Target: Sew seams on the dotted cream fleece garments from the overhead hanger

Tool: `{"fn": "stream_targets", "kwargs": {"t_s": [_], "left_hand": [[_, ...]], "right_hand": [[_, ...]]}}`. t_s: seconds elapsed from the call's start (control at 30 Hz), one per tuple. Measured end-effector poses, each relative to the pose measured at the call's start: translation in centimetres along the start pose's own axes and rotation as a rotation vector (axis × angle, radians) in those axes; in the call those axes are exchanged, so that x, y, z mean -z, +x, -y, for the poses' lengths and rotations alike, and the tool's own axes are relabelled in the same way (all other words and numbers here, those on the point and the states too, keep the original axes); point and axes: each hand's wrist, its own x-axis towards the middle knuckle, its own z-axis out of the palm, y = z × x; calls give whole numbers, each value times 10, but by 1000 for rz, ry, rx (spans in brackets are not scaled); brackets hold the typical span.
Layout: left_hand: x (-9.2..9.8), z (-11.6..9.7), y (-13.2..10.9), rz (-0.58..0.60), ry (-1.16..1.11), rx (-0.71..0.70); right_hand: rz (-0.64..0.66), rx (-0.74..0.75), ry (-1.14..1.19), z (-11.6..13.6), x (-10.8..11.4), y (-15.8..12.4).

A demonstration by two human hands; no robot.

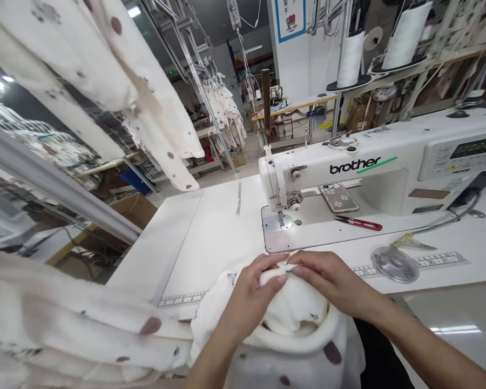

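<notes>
Head view: from where I stand, the left hand (247, 294) and right hand (336, 281) work close together, the fingers of each clamped on a gathered bit of white spotted garment (295, 364). That garment is bunched at the near edge of the worktop (214, 221), just in front of the sewing machine (342, 141). Red snips (364, 223) lie on the machine's bed; nearer, a clear disc (395, 265) overlaps a printed ruler strip (443, 262). More spotted fabric (89, 329) is heaped at the left.
</notes>
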Motion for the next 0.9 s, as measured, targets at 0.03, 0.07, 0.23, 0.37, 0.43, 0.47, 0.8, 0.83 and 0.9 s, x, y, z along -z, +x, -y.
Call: {"fn": "stream_targets", "kwargs": {"t_s": [0.03,0.07,0.23,0.37,0.43,0.47,0.8,0.83,0.9], "left_hand": [[4,-5,4,36,40,-3],[8,-8,9,25,78,-21],[18,-10,43,33,-14,-58],[20,8,83,131,-177,31],[18,24,105,100,-140,51],[17,32,116,78,-89,58],[9,66,160,-14,542,-9],[8,66,163,-13,547,10],[6,64,168,-16,550,48]], "right_hand": [[11,40,-17,-2,5,5],[2,52,-47,-4,9,10],[-213,-170,18,-13,14,31],[-247,-273,198,-37,17,50],[-228,-331,2,-52,19,63],[-216,-369,-142,-60,21,71],[-130,-636,-668,-87,25,111],[-134,-644,-684,-88,25,112],[-149,-655,-707,-93,25,115]]}}
